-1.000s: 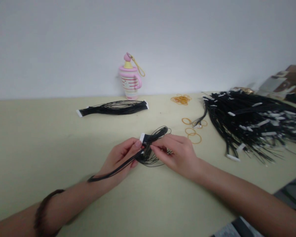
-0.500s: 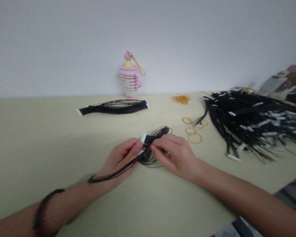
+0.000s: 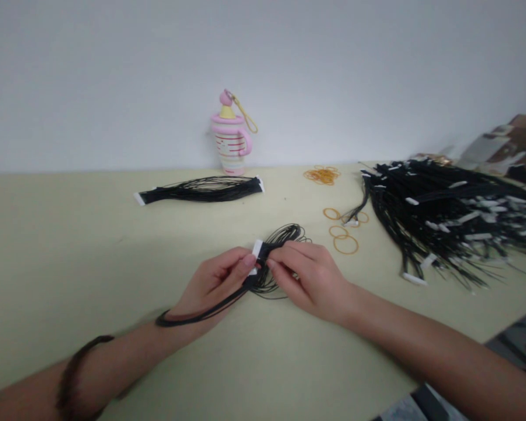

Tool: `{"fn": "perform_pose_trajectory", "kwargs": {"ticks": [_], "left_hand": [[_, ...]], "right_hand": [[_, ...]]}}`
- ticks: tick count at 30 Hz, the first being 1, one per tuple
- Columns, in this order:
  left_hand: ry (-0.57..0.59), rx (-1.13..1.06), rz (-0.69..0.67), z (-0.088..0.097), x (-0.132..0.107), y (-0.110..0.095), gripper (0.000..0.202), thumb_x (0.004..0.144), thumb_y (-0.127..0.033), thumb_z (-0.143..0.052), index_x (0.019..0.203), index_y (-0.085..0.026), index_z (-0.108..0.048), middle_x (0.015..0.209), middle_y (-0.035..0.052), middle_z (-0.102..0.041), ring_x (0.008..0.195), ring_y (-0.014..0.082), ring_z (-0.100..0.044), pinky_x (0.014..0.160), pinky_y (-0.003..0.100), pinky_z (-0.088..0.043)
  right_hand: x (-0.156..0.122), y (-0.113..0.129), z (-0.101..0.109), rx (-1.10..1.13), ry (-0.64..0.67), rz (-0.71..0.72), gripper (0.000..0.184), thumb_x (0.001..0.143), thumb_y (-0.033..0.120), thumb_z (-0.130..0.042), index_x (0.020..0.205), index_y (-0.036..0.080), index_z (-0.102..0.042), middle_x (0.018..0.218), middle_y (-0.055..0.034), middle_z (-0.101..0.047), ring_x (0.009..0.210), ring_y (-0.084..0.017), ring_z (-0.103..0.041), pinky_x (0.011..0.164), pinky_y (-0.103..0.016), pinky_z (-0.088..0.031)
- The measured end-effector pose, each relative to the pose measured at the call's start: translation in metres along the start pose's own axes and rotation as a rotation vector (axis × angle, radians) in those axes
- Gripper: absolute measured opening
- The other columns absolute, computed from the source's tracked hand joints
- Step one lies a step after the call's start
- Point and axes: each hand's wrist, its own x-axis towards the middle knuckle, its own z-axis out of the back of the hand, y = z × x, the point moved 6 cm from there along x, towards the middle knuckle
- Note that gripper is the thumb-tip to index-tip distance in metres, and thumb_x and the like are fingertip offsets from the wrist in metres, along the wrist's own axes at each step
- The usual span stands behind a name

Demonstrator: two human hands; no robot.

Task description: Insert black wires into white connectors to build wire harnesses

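together, the left hand (image 3: 214,285) and right hand (image 3: 310,283) pinch a black wire bundle (image 3: 280,237) beside its white connector (image 3: 257,248).

Black wires (image 3: 284,235), white connectors (image 3: 257,248)

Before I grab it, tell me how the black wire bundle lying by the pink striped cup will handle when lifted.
The black wire bundle will probably sag floppily, since its thin strands bow apart along its length. It likely feels light for its size. The white connector at its left end looks stiffer, so it may be the steadier place to hold.
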Motion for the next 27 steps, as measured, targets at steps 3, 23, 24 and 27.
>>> {"fn": "perform_pose_trajectory", "kwargs": {"ticks": [3, 23, 24, 27], "left_hand": [[0.009, 0.049, -0.033, 0.000, 0.000, -0.007, 0.025, 0.081, -0.036, -0.043, 0.078, -0.016, -0.057, 0.059, -0.0021, -0.047, 0.052, 0.0090, -0.038, 0.046, 0.018, -0.031], [-0.435, -0.330, 0.125, 0.046, 0.023, 0.020, 0.017, 0.070, -0.033, -0.057, 0.075, -0.017, -0.056, 0.058, -0.0043, -0.048, 0.044, 0.0042, -0.038, 0.038, 0.014, -0.028], [-0.484, -0.387, 0.118, 0.053, 0.025, 0.020, 0.015, 0.068, -0.030, -0.059, 0.074, -0.017, -0.056, 0.057, -0.0047, -0.046, 0.043, 0.0035, -0.037, 0.037, 0.013, -0.026], [-0.468, -0.521, 0.083, 0.063, 0.030, 0.007, 0.010, 0.064, -0.020, -0.062, 0.068, -0.016, -0.055, 0.053, -0.0059, -0.041, 0.040, 0.0024, -0.032, 0.034, 0.012, -0.022]], "right_hand": [[0.000, 0.001, -0.001, 0.004, -0.008, 0.010, 0.024, 0.087, 0.021, -0.037, 0.082, 0.010, -0.058, 0.066, -0.0034, -0.053, 0.059, -0.010, -0.045, 0.056, -0.023, -0.036], [0.005, -0.050, -0.011, 0.676, 0.157, -0.484, 0.023, 0.081, 0.029, -0.052, 0.069, 0.012, -0.061, 0.051, 0.0043, -0.046, 0.047, -0.005, -0.037, 0.046, -0.018, -0.027], [0.003, -0.054, -0.014, 0.829, 0.192, -0.551, 0.022, 0.080, 0.030, -0.053, 0.071, 0.011, -0.061, 0.052, 0.0041, -0.047, 0.047, -0.005, -0.038, 0.047, -0.018, -0.029], [-0.001, -0.059, -0.024, 1.250, 0.263, -0.686, 0.017, 0.077, 0.028, -0.058, 0.077, 0.012, -0.061, 0.061, 0.0021, -0.054, 0.053, -0.005, -0.047, 0.054, -0.019, -0.036]]}}
